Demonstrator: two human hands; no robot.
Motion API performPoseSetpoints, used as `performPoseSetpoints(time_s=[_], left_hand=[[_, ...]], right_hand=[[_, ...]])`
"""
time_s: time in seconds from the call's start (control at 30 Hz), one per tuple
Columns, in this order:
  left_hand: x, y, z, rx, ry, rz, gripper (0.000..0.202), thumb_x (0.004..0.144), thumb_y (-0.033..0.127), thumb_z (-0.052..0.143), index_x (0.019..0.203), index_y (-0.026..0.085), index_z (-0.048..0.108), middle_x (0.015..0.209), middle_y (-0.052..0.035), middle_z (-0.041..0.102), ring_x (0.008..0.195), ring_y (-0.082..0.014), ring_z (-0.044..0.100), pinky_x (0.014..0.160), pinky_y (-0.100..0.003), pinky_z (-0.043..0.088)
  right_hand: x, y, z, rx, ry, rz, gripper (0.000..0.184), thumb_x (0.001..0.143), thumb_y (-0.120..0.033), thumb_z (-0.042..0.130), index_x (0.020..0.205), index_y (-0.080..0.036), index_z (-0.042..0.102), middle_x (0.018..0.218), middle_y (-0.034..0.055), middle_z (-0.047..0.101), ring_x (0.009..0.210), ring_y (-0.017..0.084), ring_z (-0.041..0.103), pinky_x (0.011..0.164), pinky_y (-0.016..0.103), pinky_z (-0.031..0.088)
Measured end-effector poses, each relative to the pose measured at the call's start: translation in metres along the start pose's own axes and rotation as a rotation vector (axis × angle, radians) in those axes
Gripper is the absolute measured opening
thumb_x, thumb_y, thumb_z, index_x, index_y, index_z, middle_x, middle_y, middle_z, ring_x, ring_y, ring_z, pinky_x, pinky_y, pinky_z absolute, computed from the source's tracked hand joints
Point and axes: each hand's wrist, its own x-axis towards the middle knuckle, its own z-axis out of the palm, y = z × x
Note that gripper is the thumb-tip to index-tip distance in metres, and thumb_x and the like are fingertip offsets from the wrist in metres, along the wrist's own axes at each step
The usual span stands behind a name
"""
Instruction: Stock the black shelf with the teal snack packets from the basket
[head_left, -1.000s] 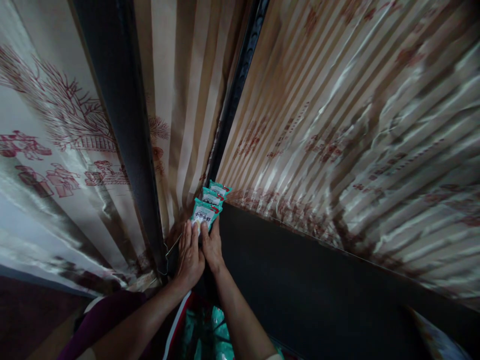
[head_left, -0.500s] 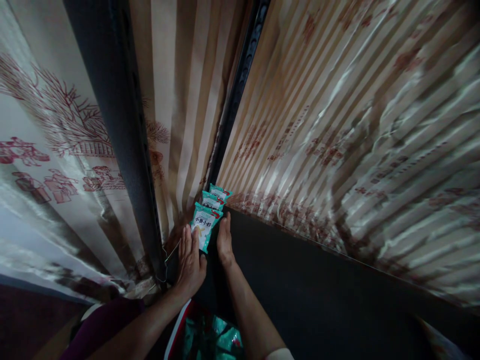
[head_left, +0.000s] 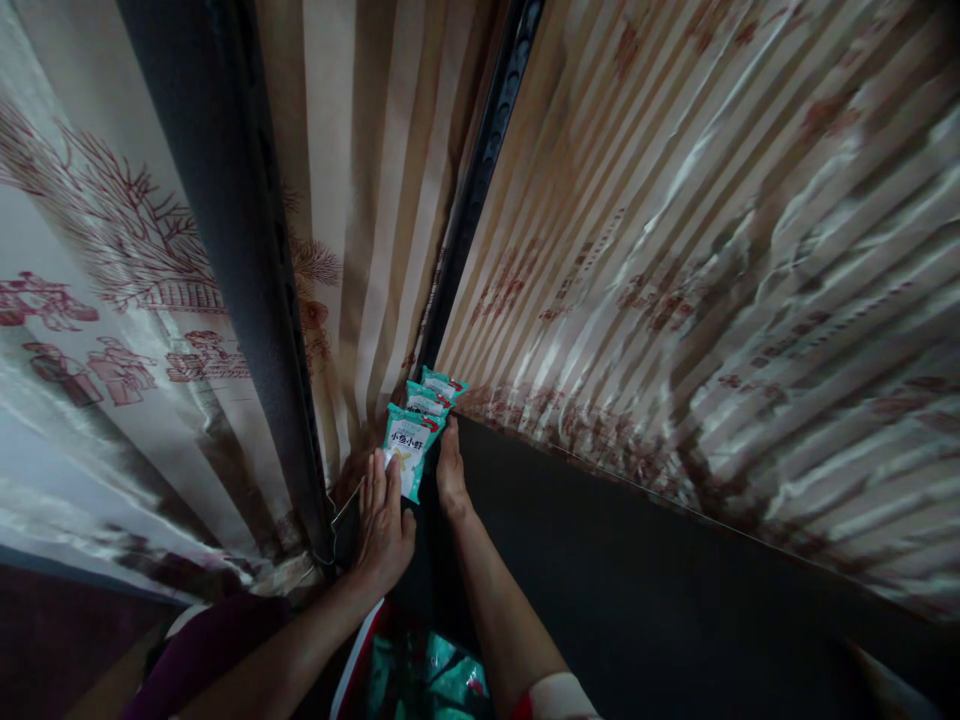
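A row of small teal and white snack packets stands in a narrow gap between hanging rows of beige bags. The front packet (head_left: pixel 403 452) faces me, with two more packets (head_left: pixel 431 393) lined up behind it. My left hand (head_left: pixel 382 520) lies flat with fingers stretched out, its fingertips touching the front packet's lower left edge. My right hand (head_left: pixel 450 468) is stretched along the packets' right side, fingers straight and together, touching them. Neither hand grips anything.
A black upright rail (head_left: pixel 247 260) stands left of the packets, another black rail (head_left: pixel 487 150) runs up behind them. Shiny striped bags (head_left: pixel 675 250) hang at right, printed white bags (head_left: pixel 97 300) at left. A dark shelf panel (head_left: pixel 600 570) lies below. More teal packets (head_left: pixel 420 680) sit near my body.
My right hand has left the front packet's lower edge and slid up along the right side of the row. My left hand stays flat at the front packet.
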Motion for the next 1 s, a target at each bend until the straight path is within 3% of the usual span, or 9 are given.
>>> performPoseSetpoints(time_s=[0.07,0.17,0.27,0.4,0.5,0.67,0.77,0.87,1.0], left_hand=[[0.000,0.001,-0.002,0.003,-0.004,0.004,0.083,0.076,0.003,0.042,0.148,0.021,0.006,0.156,-0.0117,0.000,0.143,-0.0285,0.000,0.113,-0.054,0.018],[-0.001,0.005,-0.008,0.012,-0.014,0.020,0.079,0.076,0.004,0.043,0.147,0.018,0.013,0.156,-0.0125,-0.003,0.143,-0.0305,-0.001,0.112,-0.055,0.017],[-0.004,0.013,-0.016,0.033,-0.027,0.047,0.072,0.075,0.006,0.045,0.144,0.015,0.023,0.156,-0.0147,0.000,0.142,-0.0326,0.001,0.111,-0.056,0.019],[-0.015,0.031,-0.032,0.027,-0.027,0.069,0.053,0.077,0.008,0.045,0.130,0.014,0.044,0.149,-0.0146,0.024,0.139,-0.0316,0.019,0.109,-0.052,0.027],[-0.033,0.048,-0.045,-0.058,-0.081,0.123,0.036,0.081,0.009,0.041,0.114,0.013,0.055,0.130,-0.0143,0.044,0.127,-0.0263,0.038,0.104,-0.044,0.036],[-0.092,0.075,-0.053,-0.344,-0.394,0.210,0.029,0.083,0.009,0.036,0.097,0.018,0.060,0.105,-0.0077,0.058,0.100,-0.0162,0.056,0.090,-0.031,0.046],[-0.143,0.076,-0.046,-0.400,-0.549,0.085,0.023,0.080,0.009,0.040,0.086,0.019,0.060,0.095,-0.0061,0.060,0.091,-0.0157,0.059,0.082,-0.028,0.049],[-0.187,0.065,-0.037,-0.287,-0.607,-0.184,0.024,0.073,0.002,0.043,0.082,0.018,0.060,0.086,-0.0043,0.061,0.084,-0.0155,0.061,0.080,-0.029,0.048],[-0.218,0.057,-0.034,-0.165,-0.672,-0.320,0.023,0.073,0.003,0.049,0.086,0.018,0.060,0.091,-0.0041,0.062,0.089,-0.0163,0.060,0.084,-0.030,0.047]], right_hand=[[-0.008,-0.001,-0.005,0.013,0.021,0.075,0.076,0.086,-0.067,0.023,0.142,-0.017,0.032,0.152,0.0058,0.027,0.141,0.019,0.022,0.114,0.037,0.020],[-0.031,-0.003,-0.017,0.033,0.045,0.093,0.074,0.087,-0.063,0.026,0.142,-0.015,0.033,0.153,0.0069,0.025,0.142,0.018,0.019,0.116,0.036,0.015],[-0.064,-0.008,-0.034,0.095,0.067,0.095,0.068,0.087,-0.061,0.031,0.138,-0.015,0.040,0.148,0.0092,0.036,0.138,0.020,0.030,0.113,0.038,0.024],[-0.122,-0.022,-0.064,0.203,0.176,0.148,0.059,0.085,-0.056,0.042,0.128,-0.016,0.049,0.133,0.0136,0.052,0.114,0.023,0.056,0.094,0.038,0.046],[-0.173,-0.036,-0.092,0.176,0.266,0.164,0.051,0.083,-0.052,0.049,0.120,-0.017,0.054,0.114,0.0119,0.063,0.093,0.021,0.064,0.081,0.035,0.050],[-0.257,-0.039,-0.147,0.029,0.298,0.295,0.047,0.078,-0.052,0.058,0.111,-0.019,0.058,0.091,0.0062,0.069,0.077,0.019,0.062,0.073,0.032,0.049],[-0.301,-0.024,-0.176,-0.012,0.429,0.396,0.054,0.073,-0.057,0.058,0.108,-0.017,0.059,0.085,0.0063,0.069,0.073,0.020,0.062,0.072,0.033,0.050],[-0.341,-0.005,-0.196,-0.081,0.411,0.509,0.056,0.071,-0.057,0.058,0.108,-0.016,0.059,0.095,0.0099,0.070,0.085,0.025,0.064,0.076,0.035,0.050],[-0.376,0.016,-0.205,-0.293,0.391,0.440,0.048,0.075,-0.052,0.051,0.105,-0.016,0.063,0.109,0.0129,0.065,0.102,0.029,0.059,0.089,0.040,0.046]])
